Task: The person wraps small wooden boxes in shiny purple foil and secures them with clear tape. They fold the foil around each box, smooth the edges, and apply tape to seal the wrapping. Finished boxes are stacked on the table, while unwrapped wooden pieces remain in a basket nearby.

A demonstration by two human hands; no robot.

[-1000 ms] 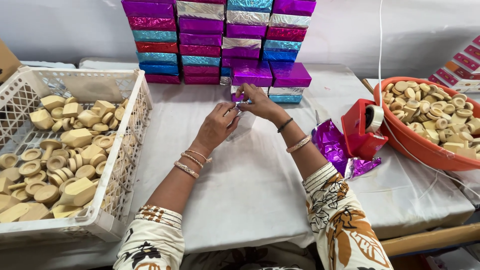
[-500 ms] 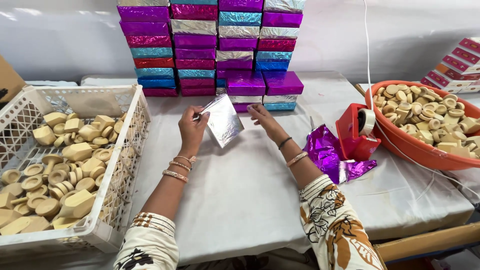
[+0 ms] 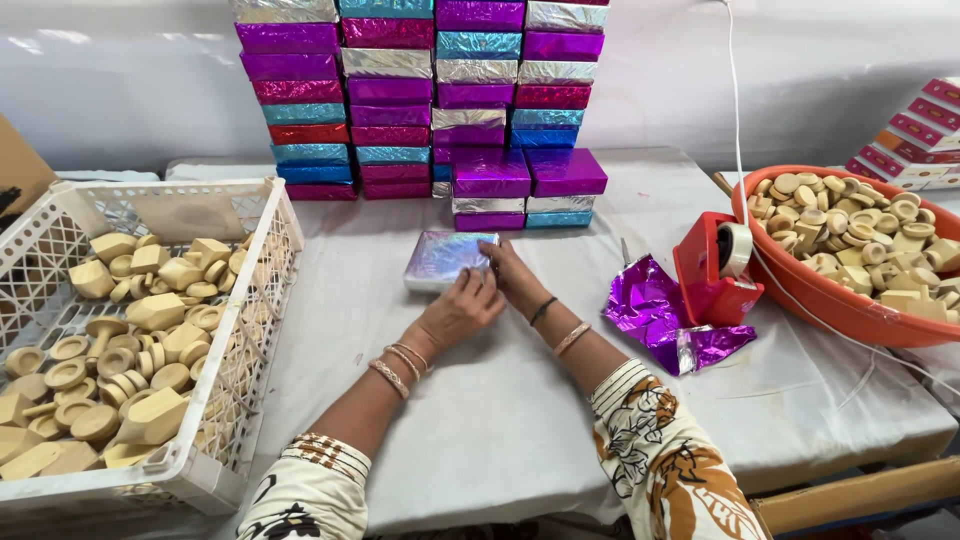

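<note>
Pressing down now: half a second ago the left hand held a silvery foil sheet up in the air with the right hand apart from it; now both hands are low on the table, meeting at a flat foil-wrapped box (image 3: 447, 258), so the foil looks to have come down onto the packet and the wrap is likely being smoothed or closed, as a judgement.

Going left to right: white plastic crate (image 3: 60, 215) full of pale wooden pieces (image 3: 130, 330) at far left, untouched. Left hand (image 3: 462, 312) rests at the box's near right corner, fingers curled together and pressed on the edge. Right hand (image 3: 515, 277) touches it just beside, fingers bent onto the box's right side; whether they pinch a foil flap I cannot tell.

The box lies flat on the white cloth (image 3: 500, 420), mid-table, just in front of the stacked foil boxes (image 3: 420, 90). It looks silvery with a rainbow sheen, top smooth, shallow and rectangular.

Further right: crumpled purple foil (image 3: 655, 315), red tape dispenser (image 3: 708, 268), orange tub (image 3: 800, 295) of wooden rounds.
</note>
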